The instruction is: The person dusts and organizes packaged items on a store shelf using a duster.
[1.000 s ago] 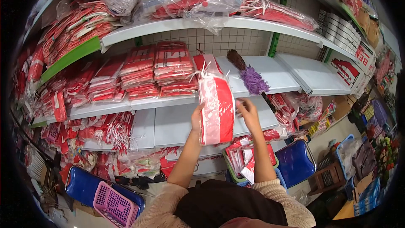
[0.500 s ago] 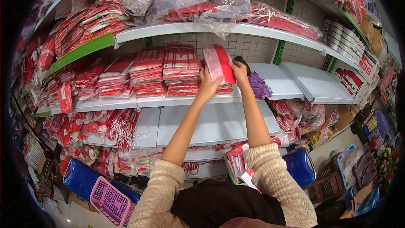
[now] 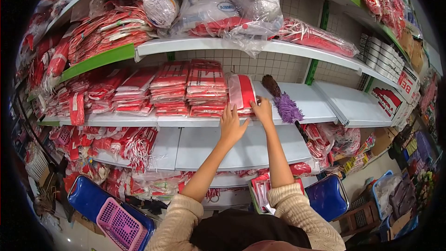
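A flat plastic packet with folded red and white cloth (image 3: 240,89) lies on a low pile on the middle shelf, right of taller stacks of similar packets (image 3: 206,86). My left hand (image 3: 233,126) rests at the pile's front edge, fingers stretched out, gripping nothing. At the packet's front right corner, my right hand (image 3: 262,110) has its fingers and thumb closed on the edge; the exact contact is partly hidden. A purple duster (image 3: 288,107) with a brown end lies on the shelf just right of that hand.
Overhead, the upper shelf edge (image 3: 200,45) carries a large clear bag (image 3: 227,9) and bundled goods. A white carton (image 3: 404,93) stands at the right. Below are a pink basket (image 3: 121,225) on a blue chair (image 3: 88,195) and another blue chair (image 3: 327,195).
The packet has come down from my raised, tilted hold onto the low pile. My left hand has let go of it and moved to the pile's front; the view has shifted slightly.
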{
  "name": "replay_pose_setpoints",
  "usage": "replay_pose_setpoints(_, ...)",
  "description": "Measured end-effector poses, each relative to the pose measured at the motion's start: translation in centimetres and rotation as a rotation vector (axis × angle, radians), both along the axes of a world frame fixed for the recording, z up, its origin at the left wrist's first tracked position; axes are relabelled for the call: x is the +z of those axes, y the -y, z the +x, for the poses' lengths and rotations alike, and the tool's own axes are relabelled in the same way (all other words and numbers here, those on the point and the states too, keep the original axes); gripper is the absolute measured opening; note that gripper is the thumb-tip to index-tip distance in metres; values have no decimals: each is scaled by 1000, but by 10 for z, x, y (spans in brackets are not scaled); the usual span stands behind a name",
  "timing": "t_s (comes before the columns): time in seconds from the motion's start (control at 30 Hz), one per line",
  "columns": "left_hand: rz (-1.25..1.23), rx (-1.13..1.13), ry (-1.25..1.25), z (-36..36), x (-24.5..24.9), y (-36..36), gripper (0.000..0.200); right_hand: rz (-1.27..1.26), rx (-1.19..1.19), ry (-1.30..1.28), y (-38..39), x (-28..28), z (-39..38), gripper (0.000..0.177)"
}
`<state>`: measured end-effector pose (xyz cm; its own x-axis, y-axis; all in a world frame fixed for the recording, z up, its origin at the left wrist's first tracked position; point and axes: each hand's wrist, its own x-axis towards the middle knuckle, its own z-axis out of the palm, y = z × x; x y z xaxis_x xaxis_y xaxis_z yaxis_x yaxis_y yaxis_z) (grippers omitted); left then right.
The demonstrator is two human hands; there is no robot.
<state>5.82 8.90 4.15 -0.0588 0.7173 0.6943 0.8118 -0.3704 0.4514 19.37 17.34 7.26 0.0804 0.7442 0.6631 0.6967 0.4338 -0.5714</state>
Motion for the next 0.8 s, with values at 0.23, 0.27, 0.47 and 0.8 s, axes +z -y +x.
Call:
replay_pose_setpoints(0.23,98,-93,-7,27,6,56,48,111,59,-298,90,-42,8,33)
replay_pose_setpoints(0.27,75,-154,17,33,4,64,45,90,78,-347,103,-49,9,31)
replay_pose_setpoints(0.47,-52,-543,249,75,-19,84,33,-18,34,-519,149,-85,48,25)
replay_pose_setpoints(0.8,-415,-992,388,170,-86,129,26,-102,-339,-580,265,-126,131,21)
